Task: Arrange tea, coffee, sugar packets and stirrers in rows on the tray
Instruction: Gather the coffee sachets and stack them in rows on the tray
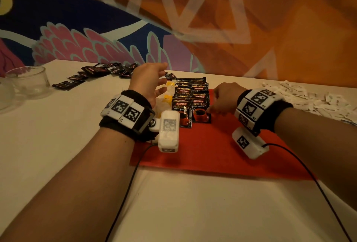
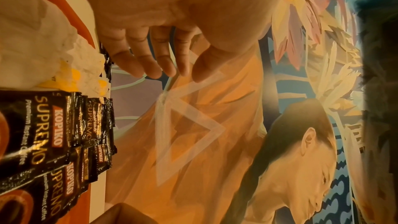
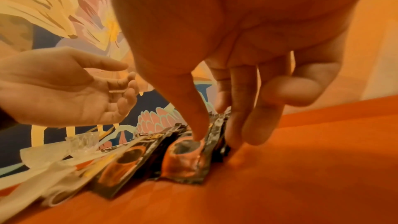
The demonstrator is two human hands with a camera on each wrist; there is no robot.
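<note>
A white table [image 1: 58,164] runs up to a painted mural wall [image 1: 251,19], and a flat red tray [image 1: 202,145] lies near the table's middle, its near half still bare. At the tray's far edge the sorting is under way: two overlapping rows of black coffee sachets [image 1: 190,102] run from the far edge toward the person, shingled so each label shows, with a row of white-and-yellow tea bags [image 1: 165,98] just beside them on the left.

Supplies wait off the tray — a scatter of white sugar packets [image 1: 309,100] along the table's right edge, a loose spread of dark sachets [image 1: 100,71] toward the far left corner, and clear glass cups [image 1: 29,81] at the left edge. No stirrers can be made out.

The right hand [image 1: 225,96] is down on the nearest sachet of the right-hand coffee row; in the right wrist view its thumb presses the sachet's face while the fingers [image 3: 234,117] curl along its outer edge, a pinch that appears meant to square the sachet against its neighbours. The left hand [image 1: 148,81] hovers above the tea bags, palm turned inward and fingers loosely spread, holding nothing — seemingly poised to steady the rows or reach for more stock.

Judging by the bare red surface, the sugar and stirrer rows are not yet begun.
</note>
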